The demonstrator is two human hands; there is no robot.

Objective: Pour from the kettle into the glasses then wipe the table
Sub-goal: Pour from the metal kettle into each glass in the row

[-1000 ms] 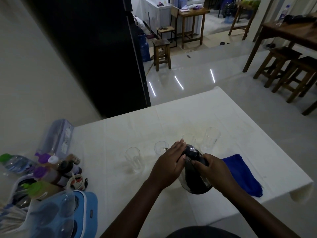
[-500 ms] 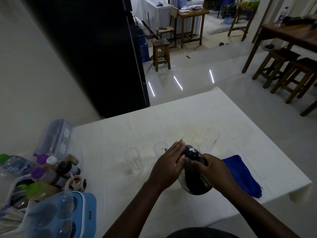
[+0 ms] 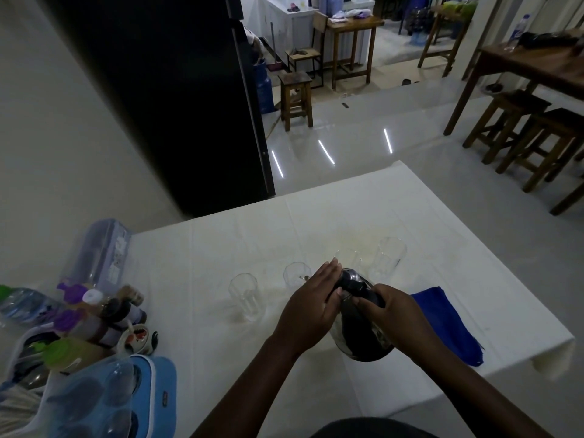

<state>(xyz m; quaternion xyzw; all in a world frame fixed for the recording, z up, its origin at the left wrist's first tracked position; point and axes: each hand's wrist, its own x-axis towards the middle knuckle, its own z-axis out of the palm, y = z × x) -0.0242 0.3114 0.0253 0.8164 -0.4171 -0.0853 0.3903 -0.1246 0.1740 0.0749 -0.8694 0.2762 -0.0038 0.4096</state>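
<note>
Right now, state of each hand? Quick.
Left hand: open, straight fingers resting against the top of the kettle.
Right hand: closed round the kettle handle, holding it.

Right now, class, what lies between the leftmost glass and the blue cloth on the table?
In the head view, the kettle sits there, with the left hand resting on its top and the right hand gripping its handle.
</note>
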